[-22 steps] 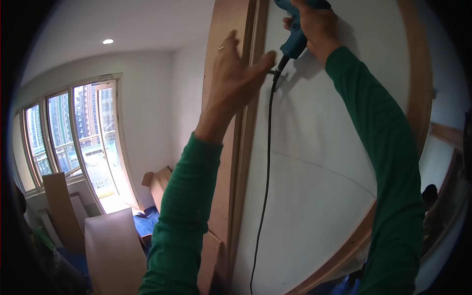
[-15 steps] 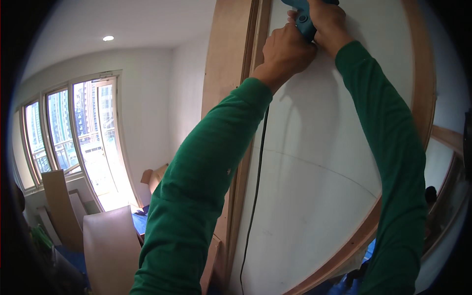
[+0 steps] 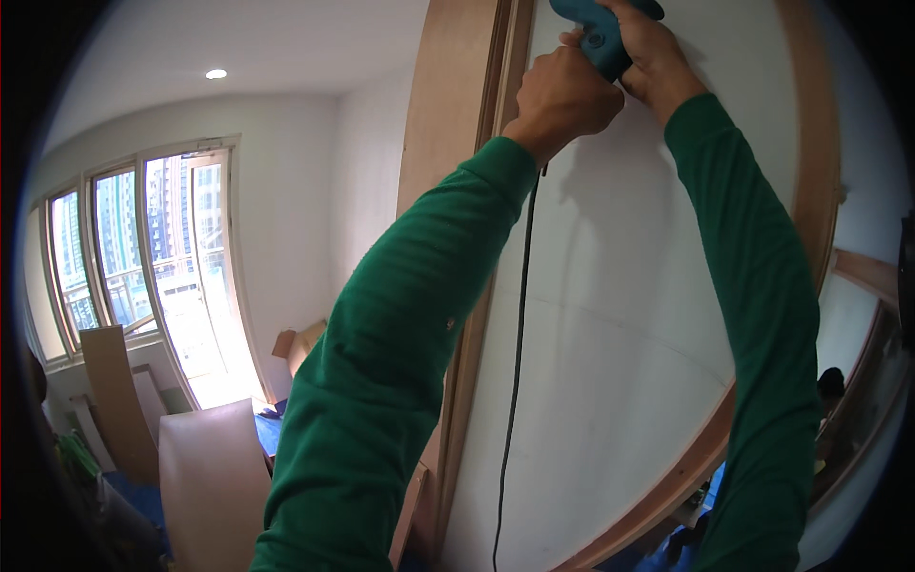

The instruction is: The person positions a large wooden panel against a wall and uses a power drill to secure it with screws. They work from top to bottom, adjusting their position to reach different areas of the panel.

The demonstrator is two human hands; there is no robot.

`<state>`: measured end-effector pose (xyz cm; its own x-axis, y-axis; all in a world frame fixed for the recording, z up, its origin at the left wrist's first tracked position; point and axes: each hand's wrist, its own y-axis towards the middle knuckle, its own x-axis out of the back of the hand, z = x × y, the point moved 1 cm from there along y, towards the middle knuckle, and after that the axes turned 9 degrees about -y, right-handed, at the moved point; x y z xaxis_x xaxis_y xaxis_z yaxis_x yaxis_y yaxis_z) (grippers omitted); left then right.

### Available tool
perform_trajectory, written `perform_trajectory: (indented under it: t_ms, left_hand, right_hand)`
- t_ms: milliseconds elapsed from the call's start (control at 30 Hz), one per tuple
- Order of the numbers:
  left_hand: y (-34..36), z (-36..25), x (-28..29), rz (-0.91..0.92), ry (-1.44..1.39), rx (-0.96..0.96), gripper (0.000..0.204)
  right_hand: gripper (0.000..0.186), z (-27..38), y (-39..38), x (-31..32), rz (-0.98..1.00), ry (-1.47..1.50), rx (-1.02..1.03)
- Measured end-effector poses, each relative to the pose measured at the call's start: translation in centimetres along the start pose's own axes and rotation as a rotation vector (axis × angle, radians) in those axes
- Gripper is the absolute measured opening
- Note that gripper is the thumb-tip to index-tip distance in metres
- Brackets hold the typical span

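Both hands are raised high against a white panel [image 3: 629,248]. My left hand [image 3: 567,95] is wrapped round the lower handle of a teal corded power tool [image 3: 596,38]. My right hand [image 3: 653,57] grips the same tool from its right side. The tool's working end is hidden at the top edge. Its black cord [image 3: 519,362] hangs down the panel. A wooden frame strip [image 3: 510,57] runs upright just left of my hands, beside a wide wood board [image 3: 443,67].
A bright glazed door [image 3: 200,286] and windows stand at left. Cardboard pieces [image 3: 124,400] and a brown board [image 3: 210,486] lean low at left, over blue sheeting [image 3: 138,500]. Wooden trim [image 3: 801,143] edges the panel's right. Someone's dark head [image 3: 831,381] shows at far right.
My left hand has moved up and right from near the wood board and closed on the tool's handle. The tool and my right hand have shifted slightly right.
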<state>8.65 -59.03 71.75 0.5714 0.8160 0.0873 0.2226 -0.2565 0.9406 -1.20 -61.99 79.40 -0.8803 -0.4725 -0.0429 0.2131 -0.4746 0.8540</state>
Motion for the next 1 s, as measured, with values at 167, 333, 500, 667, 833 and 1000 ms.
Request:
perform_trajectory:
  t_ms: [167,333,500,667,833,1000]
  left_hand:
    - [-0.3,-0.7,0.3,0.086,-0.065,0.118,0.059]
    - [-0.5,-0.4,-0.1,0.078,-0.109,0.13,0.042]
    - [0.0,0.3,-1.1,0.012,-0.108,0.105,0.055]
    - [-0.2,0.2,-0.6,0.018,-0.089,0.126,0.064]
    - [0.4,7.2,-0.8,-0.136,0.24,-0.473,0.092]
    - [0.5,11.9,-1.9,-0.098,0.35,-0.681,0.113]
  right_hand:
    - [0.048,0.2,-0.5,-1.2,-0.053,0.051,0.026]
    - [0.042,0.7,-1.4,-1.3,-0.105,-0.067,0.021]
    - [0.045,0.0,-0.4,-0.7,-0.084,-0.137,0.051]
    - [0.045,0.2,-0.3,-1.2,-0.088,-0.134,0.009]
    - [0.04,-0.9,-0.7,-1.2,-0.127,-0.199,0.205]
    - [0.036,-0.6,-2.6,-1.8,-0.163,-0.337,0.361]
